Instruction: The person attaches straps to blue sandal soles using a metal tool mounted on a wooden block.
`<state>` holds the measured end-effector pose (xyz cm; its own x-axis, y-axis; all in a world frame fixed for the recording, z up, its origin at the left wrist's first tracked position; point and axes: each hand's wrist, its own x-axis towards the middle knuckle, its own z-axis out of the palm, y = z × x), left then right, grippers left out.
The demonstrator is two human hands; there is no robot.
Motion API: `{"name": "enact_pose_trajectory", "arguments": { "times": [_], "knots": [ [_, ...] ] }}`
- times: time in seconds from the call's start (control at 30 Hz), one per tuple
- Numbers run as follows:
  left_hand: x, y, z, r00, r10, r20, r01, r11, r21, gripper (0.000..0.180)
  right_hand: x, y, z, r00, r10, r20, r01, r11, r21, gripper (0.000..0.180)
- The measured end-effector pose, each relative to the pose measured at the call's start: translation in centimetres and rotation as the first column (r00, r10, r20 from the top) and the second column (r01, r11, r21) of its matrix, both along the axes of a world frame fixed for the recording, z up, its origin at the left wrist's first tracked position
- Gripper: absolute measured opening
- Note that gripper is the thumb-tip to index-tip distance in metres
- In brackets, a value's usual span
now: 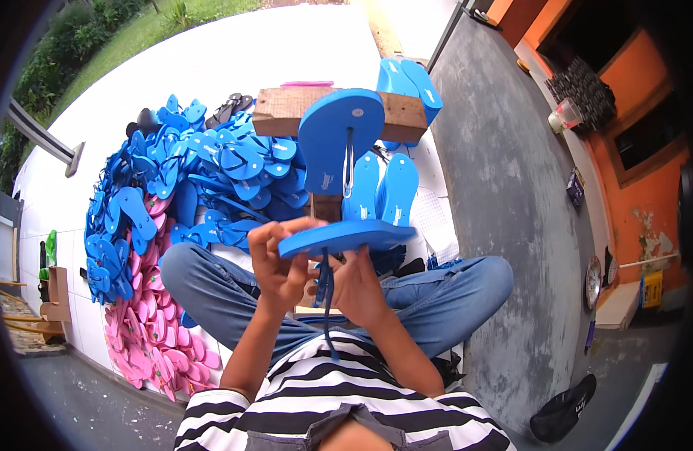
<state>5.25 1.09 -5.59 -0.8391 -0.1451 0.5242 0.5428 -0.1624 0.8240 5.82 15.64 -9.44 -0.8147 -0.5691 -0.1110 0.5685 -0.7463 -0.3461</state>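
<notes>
My left hand [280, 264] grips the near end of a blue flip-flop sole [345, 236] held flat in front of my chest. My right hand [363, 284] is under the sole, fingers on its dark blue strap [325, 292], which hangs down toward my striped shirt. Just beyond, another blue flip-flop [339, 139] stands upright on a wooden block stand [286, 110], its strap facing me. I sit cross-legged in blue jeans.
A big heap of blue flip-flops [188, 173] lies to my left on the white floor, with pink ones [147, 331] nearer. Two finished blue pairs [380, 188] [408, 83] lie beside and behind the stand. Grey concrete floor [512, 188], a cup [566, 114] and an orange wall are on the right.
</notes>
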Motion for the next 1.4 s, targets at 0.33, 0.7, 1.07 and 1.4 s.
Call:
{"name": "enact_pose_trajectory", "arguments": {
  "times": [0.33,0.7,1.07,1.4],
  "knots": [
    [-2.6,-1.7,0.7,0.995,0.031,-0.099,-0.066,0.929,-0.365,0.056,-5.2,3.4,5.7,0.272,0.044,-0.961,0.858,0.442,0.263,0.037],
    [-5.7,-0.6,4.5,0.943,0.064,-0.326,-0.188,0.912,-0.365,0.035,-7.4,2.4,7.2,0.088,0.104,-0.991,0.968,0.227,0.11,0.055],
    [-10.5,1.7,7.2,0.966,0.217,0.138,-0.203,0.973,-0.113,0.024,-10.5,0.6,8.6,0.435,-0.012,-0.9,0.88,-0.206,0.428,0.083],
    [-4.6,2.6,-6.1,0.964,0.093,0.248,0.031,0.889,-0.456,0.019,-5.3,3.8,-2.9,0.77,-0.054,-0.635,0.636,0.125,0.761,0.037]
  ]
}}
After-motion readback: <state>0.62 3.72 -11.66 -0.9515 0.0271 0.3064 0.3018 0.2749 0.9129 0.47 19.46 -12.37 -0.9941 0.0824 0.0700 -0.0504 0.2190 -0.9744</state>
